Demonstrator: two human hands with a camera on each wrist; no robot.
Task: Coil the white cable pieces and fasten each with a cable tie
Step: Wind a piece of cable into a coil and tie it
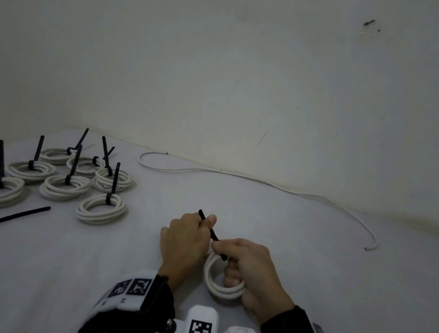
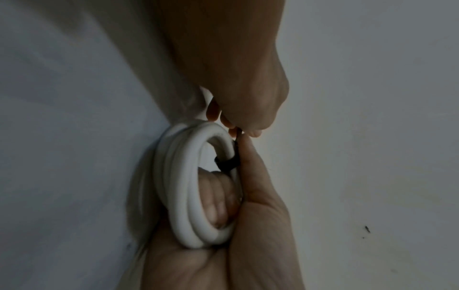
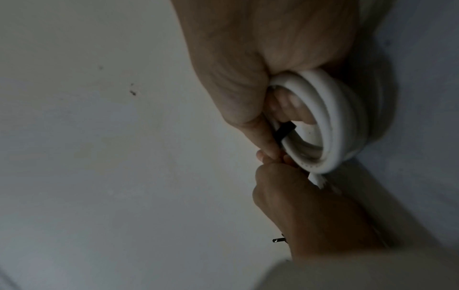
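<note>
A small white cable coil (image 1: 211, 283) stands on edge on the pale surface, close to me. My right hand (image 1: 223, 250) grips it, fingers curled through the ring (image 3: 335, 121) and thumb pressing on the black cable tie (image 3: 284, 131) wrapped round the strands. My left hand (image 1: 208, 223) pinches the tie's free tail (image 1: 213, 234) and holds it up and to the left. In the left wrist view the tie band (image 2: 227, 162) sits snug on the coil (image 2: 183, 196), and the left fingertips (image 2: 233, 133) meet just above it.
Several tied coils (image 1: 63, 184) with upright black tails lie at the far left. A loose black tie (image 1: 2, 221) lies in front of them. A long uncoiled white cable (image 1: 267, 184) runs along the wall to the right.
</note>
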